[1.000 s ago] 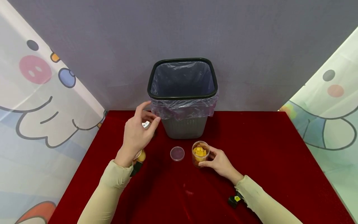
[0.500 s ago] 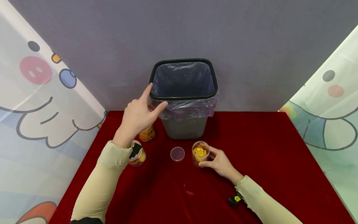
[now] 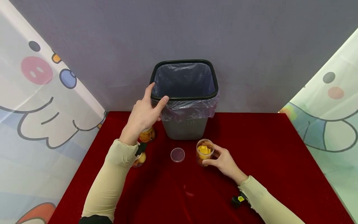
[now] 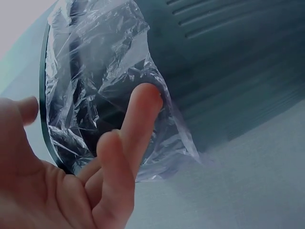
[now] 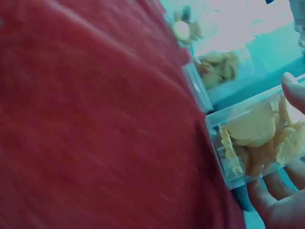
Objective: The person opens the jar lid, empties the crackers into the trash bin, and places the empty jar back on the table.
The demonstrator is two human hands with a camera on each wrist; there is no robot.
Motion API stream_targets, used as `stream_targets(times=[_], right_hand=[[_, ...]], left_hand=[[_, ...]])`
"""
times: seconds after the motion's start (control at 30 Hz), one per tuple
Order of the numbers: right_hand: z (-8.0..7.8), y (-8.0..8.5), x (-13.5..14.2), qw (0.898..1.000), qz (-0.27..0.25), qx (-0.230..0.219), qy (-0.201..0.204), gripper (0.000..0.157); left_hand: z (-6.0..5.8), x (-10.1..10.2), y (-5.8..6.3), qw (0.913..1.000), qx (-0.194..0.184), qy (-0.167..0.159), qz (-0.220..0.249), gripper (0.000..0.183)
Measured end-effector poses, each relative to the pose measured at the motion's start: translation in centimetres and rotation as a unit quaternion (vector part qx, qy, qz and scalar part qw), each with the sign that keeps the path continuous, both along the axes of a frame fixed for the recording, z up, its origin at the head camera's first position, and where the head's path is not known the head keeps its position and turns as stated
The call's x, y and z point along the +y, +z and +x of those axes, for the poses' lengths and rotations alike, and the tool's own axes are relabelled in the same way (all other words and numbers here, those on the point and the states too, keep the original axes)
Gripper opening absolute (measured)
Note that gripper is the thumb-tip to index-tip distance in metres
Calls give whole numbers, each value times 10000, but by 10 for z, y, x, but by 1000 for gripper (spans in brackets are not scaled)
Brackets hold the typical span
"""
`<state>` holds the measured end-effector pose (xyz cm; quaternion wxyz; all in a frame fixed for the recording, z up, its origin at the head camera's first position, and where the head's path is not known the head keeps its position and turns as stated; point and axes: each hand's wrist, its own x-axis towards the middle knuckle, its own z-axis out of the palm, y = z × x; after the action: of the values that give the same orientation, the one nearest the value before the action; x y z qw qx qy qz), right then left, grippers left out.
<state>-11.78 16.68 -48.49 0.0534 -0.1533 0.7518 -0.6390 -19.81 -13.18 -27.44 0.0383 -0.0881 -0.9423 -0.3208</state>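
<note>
Curling round a clear cup (image 3: 199, 157) of yellow bits (image 3: 204, 150), the right hand (image 3: 223, 161) holds it, right of a round lid (image 3: 177, 155). The left hand (image 3: 143, 114), fingers spread, is at the far bin's (image 3: 184, 129) near left corner; whether it touches cannot be told.

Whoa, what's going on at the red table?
A person's right hand is holding a clear cup with yellow pieces inside, and its top is open. Their left hand is at the near left corner of the rim of a grey bin lined with a thin plastic bag. A round clear disc lies between them. Two more tubs are partly hidden by the left arm.
</note>
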Motion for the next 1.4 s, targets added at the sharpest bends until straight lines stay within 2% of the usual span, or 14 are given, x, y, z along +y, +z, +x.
stream_targets(times=[0.1, 0.23, 0.43, 0.63, 1.13, 1.4], right_hand=[[-2, 12, 12, 9995, 123, 30, -278, 71], [-8, 36, 31, 9957, 577, 218, -685, 70], [-21, 79, 60, 9806, 1351, 728, -1222, 66], [-35, 121, 82, 9662, 1944, 670, -1556, 68], [-69, 205, 91, 9401, 2598, 1247, -1823, 68], [-84, 239, 84, 9228, 3079, 1621, -1653, 73]], left_hand=[[1, 2, 0, 10000, 34, 87, -9, 88], [2, 3, 1, 9998, 39, 172, -3, 89], [3, 2, 4, 9999, -39, 162, 34, 90], [3, 2, 4, 9998, -110, 135, 99, 91], [1, 4, 2, 9997, -56, 180, 177, 90], [2, 4, 1, 9997, -46, 163, 197, 90]])
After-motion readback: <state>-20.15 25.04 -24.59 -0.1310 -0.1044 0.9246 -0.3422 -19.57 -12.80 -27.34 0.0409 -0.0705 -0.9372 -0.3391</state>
